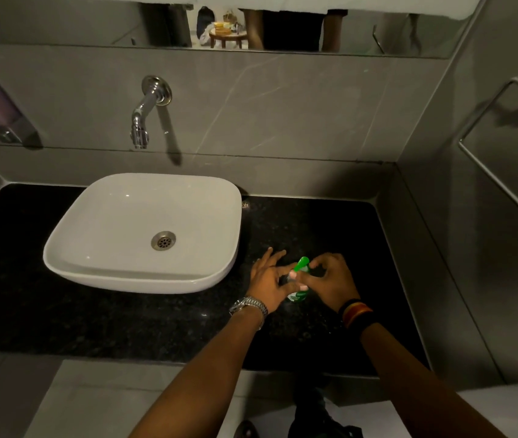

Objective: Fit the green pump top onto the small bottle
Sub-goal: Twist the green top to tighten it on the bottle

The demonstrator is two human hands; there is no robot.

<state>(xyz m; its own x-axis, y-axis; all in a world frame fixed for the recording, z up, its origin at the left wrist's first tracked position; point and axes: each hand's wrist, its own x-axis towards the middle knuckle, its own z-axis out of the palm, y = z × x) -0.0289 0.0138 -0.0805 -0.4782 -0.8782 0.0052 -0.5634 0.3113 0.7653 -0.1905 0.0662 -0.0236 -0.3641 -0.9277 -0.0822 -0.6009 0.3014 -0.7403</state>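
A small bottle with a green label stands on the black granite counter, right of the basin. The green pump top sits at the bottle's neck, its nozzle pointing up and away. My left hand, with a metal watch on the wrist, holds the bottle's upper part from the left, its other fingers spread. My right hand, with dark and orange bands on the wrist, pinches the pump top from the right. The fingers hide the neck, so how the pump sits on it cannot be seen.
A white rectangular basin sits on the counter to the left, under a chrome wall tap. A soap dispenser hangs on the left wall, a towel rail on the right wall. The counter's front edge lies just below my wrists.
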